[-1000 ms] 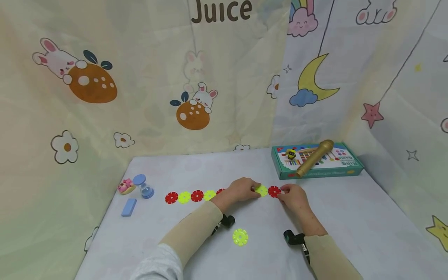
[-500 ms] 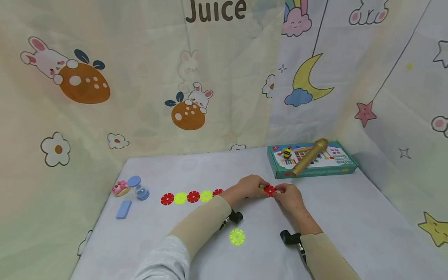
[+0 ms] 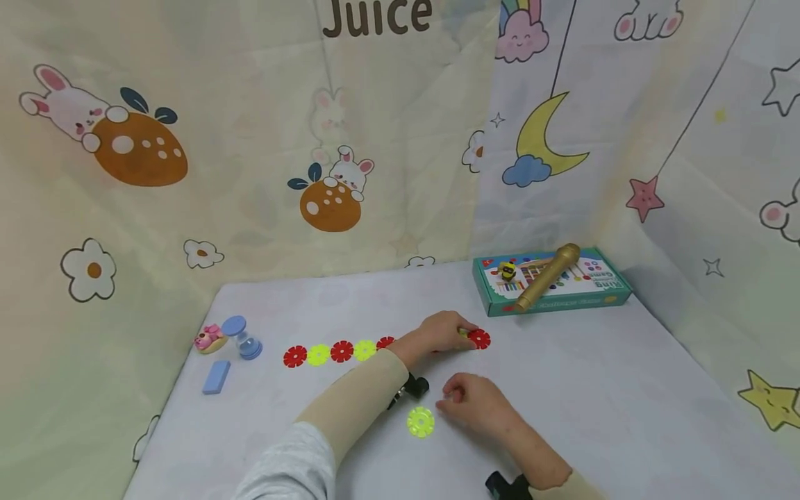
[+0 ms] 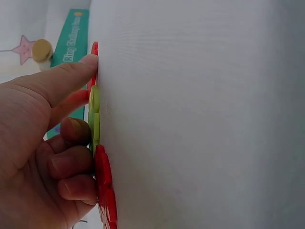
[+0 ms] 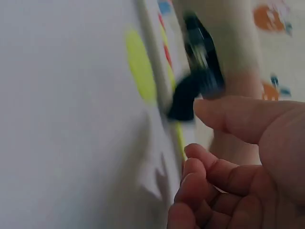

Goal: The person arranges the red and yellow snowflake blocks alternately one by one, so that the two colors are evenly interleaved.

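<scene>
A row of flower-shaped plastic discs, alternating red and yellow-green, lies across the white table. My left hand (image 3: 441, 330) pinches the red disc (image 3: 479, 339) at the row's right end between thumb and index finger. In the left wrist view the thumb touches that disc, and curled fingers rest by the yellow-green disc (image 4: 95, 112) beside it. The left forearm hides the middle of the row from the head camera. Nearer to me lies a loose yellow-green disc (image 3: 421, 422). My right hand (image 3: 481, 408) hovers just right of it, fingers loosely curled and holding nothing.
At the back right a green game box (image 3: 553, 281) carries a gold microphone (image 3: 548, 278) and a small bee figure (image 3: 507, 271). On the left stand a blue sand timer (image 3: 242, 338), a pink toy (image 3: 210, 338) and a blue block (image 3: 216, 377).
The end red disc has shifted left against its yellow-green neighbour. My right hand has let go of it and moved towards me, close to the loose disc. My left hand stays at the row.
</scene>
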The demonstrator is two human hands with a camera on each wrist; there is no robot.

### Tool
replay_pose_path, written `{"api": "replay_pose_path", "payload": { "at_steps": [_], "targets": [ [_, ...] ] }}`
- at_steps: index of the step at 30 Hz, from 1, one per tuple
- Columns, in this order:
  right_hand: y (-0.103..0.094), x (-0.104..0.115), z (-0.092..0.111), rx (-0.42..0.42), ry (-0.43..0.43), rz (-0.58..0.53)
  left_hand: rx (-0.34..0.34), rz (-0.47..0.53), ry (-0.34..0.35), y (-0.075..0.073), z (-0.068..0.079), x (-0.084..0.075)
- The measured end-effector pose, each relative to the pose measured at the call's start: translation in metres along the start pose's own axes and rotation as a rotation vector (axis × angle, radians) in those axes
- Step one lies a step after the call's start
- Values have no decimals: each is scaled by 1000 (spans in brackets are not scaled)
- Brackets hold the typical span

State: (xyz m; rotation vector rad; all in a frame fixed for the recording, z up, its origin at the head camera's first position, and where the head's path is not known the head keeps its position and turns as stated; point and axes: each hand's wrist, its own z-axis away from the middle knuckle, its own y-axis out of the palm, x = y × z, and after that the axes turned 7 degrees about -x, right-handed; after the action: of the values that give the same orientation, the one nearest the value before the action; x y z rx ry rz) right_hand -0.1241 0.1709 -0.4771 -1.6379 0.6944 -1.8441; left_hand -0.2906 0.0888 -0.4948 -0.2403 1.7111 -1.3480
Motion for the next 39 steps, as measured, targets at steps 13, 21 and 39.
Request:
{"api": "replay_pose_path", "payload": {
  "at_steps": [13, 21, 39],
  "targets": [
    [26, 23, 8, 132, -169, 19, -3, -9, -18, -3, 2, 1],
    [-60, 9, -22, 55, 53, -120, -10, -41, 14, -8, -1, 4],
    [-96, -75, -76, -80, 174, 80, -33, -51, 40, 3, 1, -1]
  ]
}}
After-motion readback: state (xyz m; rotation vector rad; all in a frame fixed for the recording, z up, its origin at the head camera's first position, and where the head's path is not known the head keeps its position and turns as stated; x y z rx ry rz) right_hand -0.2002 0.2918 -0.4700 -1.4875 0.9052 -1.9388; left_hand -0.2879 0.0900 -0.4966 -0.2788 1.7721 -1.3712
